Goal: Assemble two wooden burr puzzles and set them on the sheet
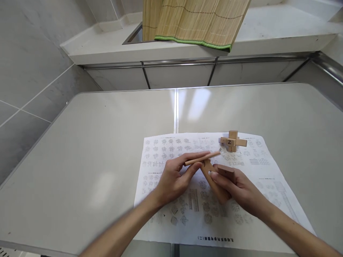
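My left hand [175,176] pinches a thin wooden bar [203,158] that points to the right. My right hand [237,187] grips other notched wooden pieces [218,180], one long and slanting towards me, one short block by my thumb. The pieces meet between the two hands, above a white printed sheet [171,146] covered in small diagrams. An assembled wooden cross puzzle [232,141] marked with a "2" stands on the sheet's far right part, apart from both hands.
The sheet lies on a grey table [107,142] with a seam down its middle. Behind it runs a white counter [268,35] with a sink and a rolled bamboo mat [193,21]. Grey floor tiles show at the left.
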Available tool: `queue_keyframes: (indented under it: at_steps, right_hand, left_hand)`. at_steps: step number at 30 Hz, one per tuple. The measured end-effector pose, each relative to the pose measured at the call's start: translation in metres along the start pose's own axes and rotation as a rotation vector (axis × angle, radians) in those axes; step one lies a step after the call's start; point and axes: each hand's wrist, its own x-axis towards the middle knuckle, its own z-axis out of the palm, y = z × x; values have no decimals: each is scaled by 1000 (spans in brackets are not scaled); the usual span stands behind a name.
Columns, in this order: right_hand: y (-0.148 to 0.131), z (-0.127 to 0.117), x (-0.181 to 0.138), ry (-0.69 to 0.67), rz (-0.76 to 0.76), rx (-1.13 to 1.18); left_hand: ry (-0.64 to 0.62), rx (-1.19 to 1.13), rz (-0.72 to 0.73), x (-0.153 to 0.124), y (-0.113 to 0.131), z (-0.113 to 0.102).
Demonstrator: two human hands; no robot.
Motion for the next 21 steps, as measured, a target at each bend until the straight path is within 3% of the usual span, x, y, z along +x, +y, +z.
queue_keyframes:
  at_steps: [9, 14, 21]
  right_hand:
    - [-2, 2, 0, 96, -14, -5]
    - [-2, 3, 0, 181, -46, -31]
    - [-3, 0, 2, 77, 45, 59]
  left_hand:
    - [-12, 72, 65, 0, -1, 1]
    - [-16, 163, 200, -5, -11, 8]
    - [153, 119, 118, -6, -11, 8]
